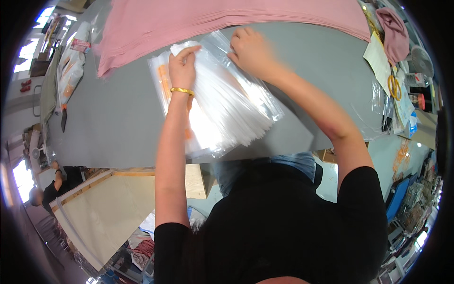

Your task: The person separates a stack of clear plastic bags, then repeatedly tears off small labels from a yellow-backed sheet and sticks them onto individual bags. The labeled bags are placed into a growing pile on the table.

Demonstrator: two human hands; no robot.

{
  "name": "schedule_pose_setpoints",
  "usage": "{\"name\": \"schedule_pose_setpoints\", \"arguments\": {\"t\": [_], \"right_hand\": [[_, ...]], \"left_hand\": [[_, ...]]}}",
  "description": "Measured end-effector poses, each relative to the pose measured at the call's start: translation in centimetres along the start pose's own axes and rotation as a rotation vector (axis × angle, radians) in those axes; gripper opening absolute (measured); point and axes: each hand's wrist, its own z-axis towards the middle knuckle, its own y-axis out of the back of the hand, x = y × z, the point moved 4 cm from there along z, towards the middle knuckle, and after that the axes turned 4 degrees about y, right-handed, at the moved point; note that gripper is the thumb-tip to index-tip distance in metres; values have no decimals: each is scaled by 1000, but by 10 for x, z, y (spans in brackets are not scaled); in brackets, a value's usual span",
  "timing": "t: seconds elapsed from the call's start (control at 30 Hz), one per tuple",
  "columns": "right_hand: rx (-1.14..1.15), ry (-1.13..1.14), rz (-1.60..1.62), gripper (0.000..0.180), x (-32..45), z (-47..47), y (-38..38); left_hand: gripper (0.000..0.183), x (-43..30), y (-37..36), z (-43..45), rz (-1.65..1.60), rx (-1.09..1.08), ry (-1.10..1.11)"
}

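Note:
A fanned stack of clear plastic bags [230,110] lies on the grey tabletop [120,120] in front of me, with orange strips showing along its left part. My left hand [182,67], with a gold bracelet at the wrist, holds the upper end of the stack, thumb and forefinger bent toward each other. At the upper right of the fan is my right hand [250,51], slightly blurred, its fingers curled beside the edge of a clear bag. Whether those fingers pinch the plastic cannot be made out. Just beyond both hands lies a stack of pink fabric [220,14].
Along the left edge lie a filled plastic bag [72,67] and a dark-bladed tool with an orange part [64,117]. To the right are orange-handled scissors [394,87], papers [377,65], a bundled pink cloth [392,35] and a small fan [421,60]. Another person [53,188] is at far left.

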Motion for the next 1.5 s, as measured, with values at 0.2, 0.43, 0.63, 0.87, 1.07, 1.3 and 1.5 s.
{"name": "schedule_pose_setpoints", "arguments": {"t": [0.2,0.43,0.63,0.87,1.07,1.3,1.5], "right_hand": [[54,-33,334,16,12,6,-42],[465,-217,607,20,40,-64,37],[518,-449,671,31,4,-78,60],[-127,93,257,19,9,3,-34],[133,-138,573,17,35,-35,14],[593,-362,527,23,31,-103,69],[228,-255,194,46,-5,-18,-25]], "left_hand": [[20,7,-3,4,215,-47,0],[22,1,2,-2,201,-123,22],[26,0,1,-14,-59,-81,49],[20,-2,1,-3,120,-39,-42],[28,0,0,-7,129,-41,-58],[28,-3,0,-17,-2,-75,-5],[21,-11,1,-13,122,-5,-58]]}}
